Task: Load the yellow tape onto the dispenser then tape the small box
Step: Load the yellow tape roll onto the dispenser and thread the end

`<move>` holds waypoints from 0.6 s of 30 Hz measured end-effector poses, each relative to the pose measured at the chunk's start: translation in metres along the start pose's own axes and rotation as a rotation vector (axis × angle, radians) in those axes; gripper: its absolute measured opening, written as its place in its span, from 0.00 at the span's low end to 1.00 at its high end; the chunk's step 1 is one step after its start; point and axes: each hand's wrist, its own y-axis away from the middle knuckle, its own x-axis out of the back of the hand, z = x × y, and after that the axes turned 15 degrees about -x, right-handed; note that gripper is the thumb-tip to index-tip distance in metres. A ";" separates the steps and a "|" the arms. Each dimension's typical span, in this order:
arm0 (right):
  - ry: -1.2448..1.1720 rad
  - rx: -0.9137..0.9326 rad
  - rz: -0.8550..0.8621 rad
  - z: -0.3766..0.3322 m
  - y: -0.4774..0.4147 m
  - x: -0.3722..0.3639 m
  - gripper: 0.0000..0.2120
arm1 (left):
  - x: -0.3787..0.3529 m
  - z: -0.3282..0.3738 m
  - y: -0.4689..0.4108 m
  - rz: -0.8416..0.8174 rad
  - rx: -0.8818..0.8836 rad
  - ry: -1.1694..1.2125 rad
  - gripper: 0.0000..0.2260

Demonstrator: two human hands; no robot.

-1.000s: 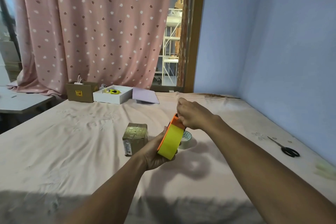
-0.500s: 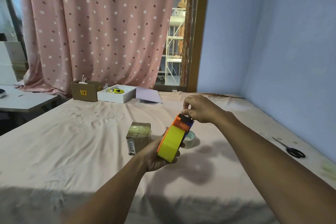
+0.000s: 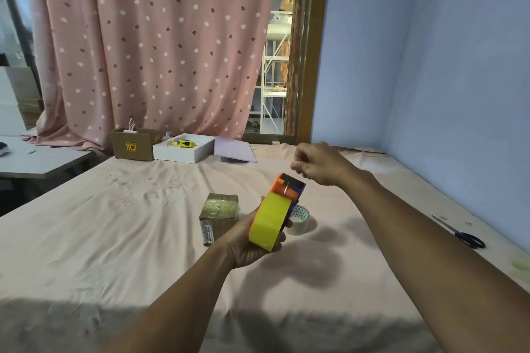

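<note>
My left hand (image 3: pixel 246 241) grips the orange dispenser (image 3: pixel 288 188) from below, with the yellow tape roll (image 3: pixel 269 222) seated on it. The dispenser's cutter end points up and away from me. My right hand (image 3: pixel 318 165) hovers just above and right of that end, fingers pinched together, apart from the dispenser; I cannot tell whether a tape end is between them. The small brown box (image 3: pixel 219 216), wrapped in clear tape, sits on the pink cloth just left of my left hand.
A clear tape roll (image 3: pixel 299 221) lies behind the dispenser. Black scissors (image 3: pixel 461 233) lie near the right wall. At the back stand a cardboard box (image 3: pixel 134 146), a white tray (image 3: pixel 183 150) and a lilac sheet (image 3: pixel 235 152). A grey table (image 3: pixel 37 160) is at left.
My right hand has lifted off the dispenser's cutter end and moved up and to the right. My left hand keeps the dispenser in about the same place.
</note>
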 end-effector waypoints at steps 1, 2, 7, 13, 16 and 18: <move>0.004 -0.002 0.005 0.000 -0.001 0.002 0.07 | 0.000 0.001 0.001 0.003 -0.006 0.002 0.29; 0.012 -0.004 0.004 0.000 -0.002 0.003 0.07 | 0.000 0.001 0.001 0.010 -0.011 -0.002 0.28; 0.036 -0.026 0.013 0.006 -0.005 0.003 0.07 | 0.004 -0.001 0.006 0.007 -0.043 -0.018 0.19; -0.011 -0.077 0.077 0.011 -0.010 0.010 0.07 | 0.008 0.003 0.009 -0.085 -0.022 -0.017 0.14; -0.043 -0.091 0.050 0.014 -0.010 0.023 0.08 | 0.012 0.002 0.012 -0.109 -0.012 -0.028 0.15; -0.124 -0.086 -0.022 0.015 -0.010 0.021 0.07 | 0.010 0.003 0.011 -0.142 -0.007 -0.014 0.13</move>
